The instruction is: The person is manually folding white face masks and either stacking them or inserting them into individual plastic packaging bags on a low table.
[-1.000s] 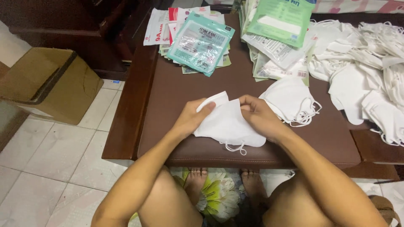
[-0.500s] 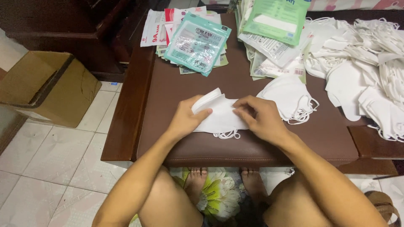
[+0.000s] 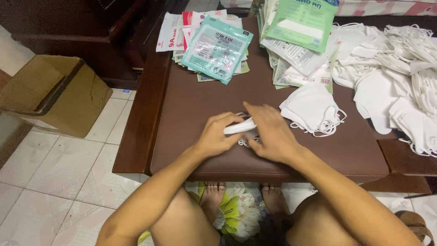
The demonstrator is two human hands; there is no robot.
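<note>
Head view, centre of frame
Left hand: your left hand (image 3: pixel 217 135) curled its fingers around the near end of a folded white mask (image 3: pixel 240 127), pinching it closed.
Right hand: your right hand (image 3: pixel 271 134) lay flat and spread over the mask's other end, pressing rather than gripping it.
Mask position: the folded white mask sat low on the brown padded seat (image 3: pixel 191 114), between both hands.
Right of centre: a stack of white masks (image 3: pixel 312 109) rested just beside your right hand.
Upper centre: a teal packet (image 3: pixel 217 48) topped a pile.
Left edge: a cardboard box (image 3: pixel 54 93) stood on the tiled floor.
</note>
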